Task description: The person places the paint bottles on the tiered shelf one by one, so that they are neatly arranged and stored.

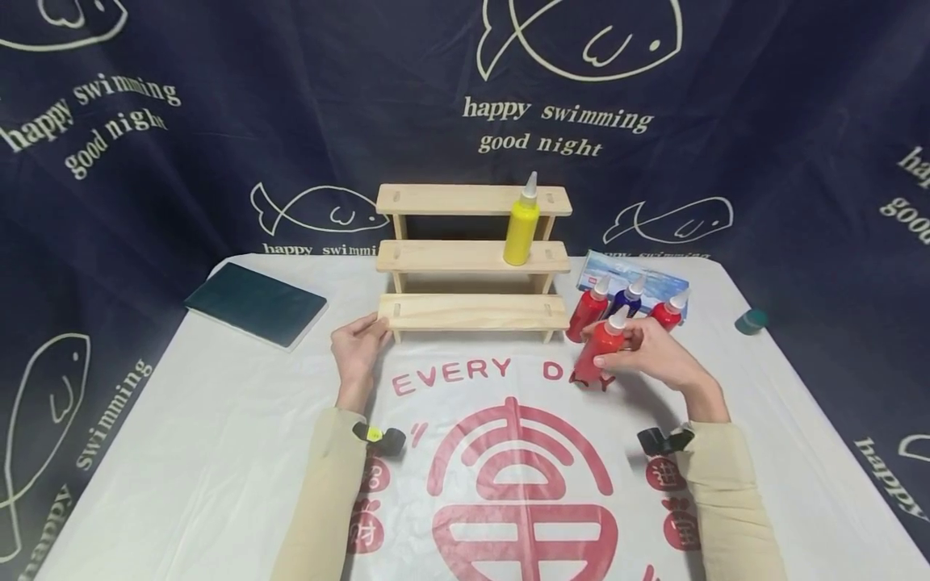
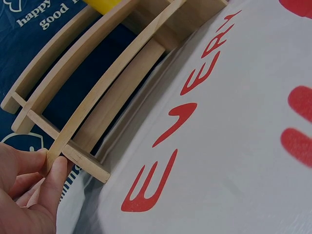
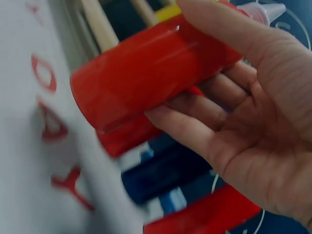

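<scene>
My left hand [image 1: 358, 349] pinches the left end of the lowest shelf on a three-tier wooden rack [image 1: 472, 311]; the left wrist view shows thumb and fingertips on that board's end. In my right hand [image 1: 657, 355] is a red squeeze bottle [image 1: 605, 349] with a pale pointed nozzle, gripped between thumb and fingers and slightly tilted. Its base appears lifted off the cloth in the right wrist view. Just behind it stand another red bottle [image 1: 587, 313], a dark blue bottle [image 1: 626, 300] and a further red one [image 1: 666, 313]. A yellow bottle [image 1: 521, 230] stands upright on the middle shelf's right side.
A blue and white box [image 1: 668, 284] lies behind the bottles. To the right is a small dark green round object [image 1: 751, 322]. A dark green book [image 1: 257, 303] lies at the left. The table has a white printed cloth [image 1: 218, 452], with a navy curtain [image 1: 407, 97] behind.
</scene>
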`<action>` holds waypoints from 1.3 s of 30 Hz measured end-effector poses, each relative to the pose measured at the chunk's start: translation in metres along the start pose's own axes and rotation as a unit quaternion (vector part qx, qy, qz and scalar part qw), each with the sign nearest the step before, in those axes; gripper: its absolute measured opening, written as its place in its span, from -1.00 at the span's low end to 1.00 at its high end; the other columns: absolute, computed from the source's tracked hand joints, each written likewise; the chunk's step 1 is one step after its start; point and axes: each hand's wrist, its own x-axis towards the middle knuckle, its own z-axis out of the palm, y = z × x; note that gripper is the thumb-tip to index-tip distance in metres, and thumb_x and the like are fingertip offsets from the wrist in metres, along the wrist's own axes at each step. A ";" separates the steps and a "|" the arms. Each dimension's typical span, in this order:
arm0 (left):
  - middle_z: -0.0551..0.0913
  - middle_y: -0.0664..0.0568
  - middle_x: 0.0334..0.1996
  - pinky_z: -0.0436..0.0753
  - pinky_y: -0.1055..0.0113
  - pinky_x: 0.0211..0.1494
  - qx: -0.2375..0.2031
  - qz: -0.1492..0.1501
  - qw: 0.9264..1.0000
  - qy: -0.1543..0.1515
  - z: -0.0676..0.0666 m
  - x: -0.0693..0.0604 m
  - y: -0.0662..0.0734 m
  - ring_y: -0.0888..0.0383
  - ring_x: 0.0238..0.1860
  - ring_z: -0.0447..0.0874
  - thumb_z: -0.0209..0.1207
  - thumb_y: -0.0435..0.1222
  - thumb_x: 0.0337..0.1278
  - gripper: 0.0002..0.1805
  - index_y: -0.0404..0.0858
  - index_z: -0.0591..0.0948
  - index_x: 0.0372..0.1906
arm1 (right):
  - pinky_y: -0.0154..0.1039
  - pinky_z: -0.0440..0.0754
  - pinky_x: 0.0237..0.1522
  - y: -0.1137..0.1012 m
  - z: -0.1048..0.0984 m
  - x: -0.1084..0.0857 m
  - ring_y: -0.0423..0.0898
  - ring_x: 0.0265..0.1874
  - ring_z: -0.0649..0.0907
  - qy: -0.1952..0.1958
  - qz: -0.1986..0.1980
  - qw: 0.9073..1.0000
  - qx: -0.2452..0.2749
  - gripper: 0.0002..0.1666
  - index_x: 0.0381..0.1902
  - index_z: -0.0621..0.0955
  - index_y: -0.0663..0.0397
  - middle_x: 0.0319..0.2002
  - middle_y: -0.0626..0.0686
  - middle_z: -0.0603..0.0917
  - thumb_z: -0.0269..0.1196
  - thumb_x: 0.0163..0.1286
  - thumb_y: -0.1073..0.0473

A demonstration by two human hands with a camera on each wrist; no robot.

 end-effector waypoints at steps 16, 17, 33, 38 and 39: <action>0.65 -0.37 0.01 0.77 0.53 -0.15 0.002 -0.005 1.000 0.004 -0.002 0.002 0.001 -0.11 -0.01 0.71 0.24 -0.47 0.15 -0.63 -0.49 0.59 0.08 | -0.30 0.76 -0.21 -0.074 0.030 0.024 -0.21 -0.31 0.73 0.029 0.027 0.998 0.050 -0.46 0.12 0.59 0.30 -0.15 0.14 0.76 0.42 0.22 0.17; 0.64 -0.37 0.01 0.77 0.53 -0.15 0.001 -0.006 1.000 0.004 -0.002 0.002 0.001 -0.11 -0.01 0.71 0.24 -0.47 0.15 -0.63 -0.49 0.59 0.08 | -0.32 0.74 -0.27 -0.077 0.032 0.026 -0.21 -0.33 0.72 0.035 0.029 0.998 0.051 -0.47 0.10 0.59 0.29 -0.16 0.13 0.76 0.42 0.22 0.16; 0.63 -0.38 0.03 0.77 0.52 -0.16 -0.005 -0.014 1.000 -0.002 0.001 0.003 -0.001 -0.12 0.00 0.70 0.24 -0.48 0.15 -0.64 -0.50 0.59 0.07 | -0.30 0.69 0.00 -0.116 0.061 0.070 -0.10 -0.11 0.71 0.104 0.003 0.991 0.088 -0.46 0.11 0.60 0.21 -0.03 0.19 0.71 0.44 0.20 0.13; 0.63 -0.39 0.01 0.77 0.53 -0.17 -0.003 -0.009 1.000 -0.001 0.002 0.003 -0.002 -0.12 -0.01 0.71 0.24 -0.48 0.15 -0.64 -0.51 0.59 0.07 | -0.32 0.69 -0.01 -0.127 0.068 0.086 -0.12 -0.12 0.71 0.117 -0.010 0.988 0.100 -0.47 0.08 0.60 0.23 -0.04 0.19 0.72 0.44 0.19 0.14; 0.63 -0.39 0.02 0.77 0.53 -0.16 -0.002 -0.007 1.000 -0.001 0.001 0.003 -0.003 -0.12 -0.01 0.71 0.24 -0.48 0.15 -0.64 -0.51 0.59 0.07 | -0.33 0.70 -0.03 -0.129 0.070 0.089 -0.11 -0.13 0.71 0.118 -0.012 0.988 0.102 -0.48 0.08 0.60 0.23 -0.04 0.19 0.72 0.44 0.20 0.15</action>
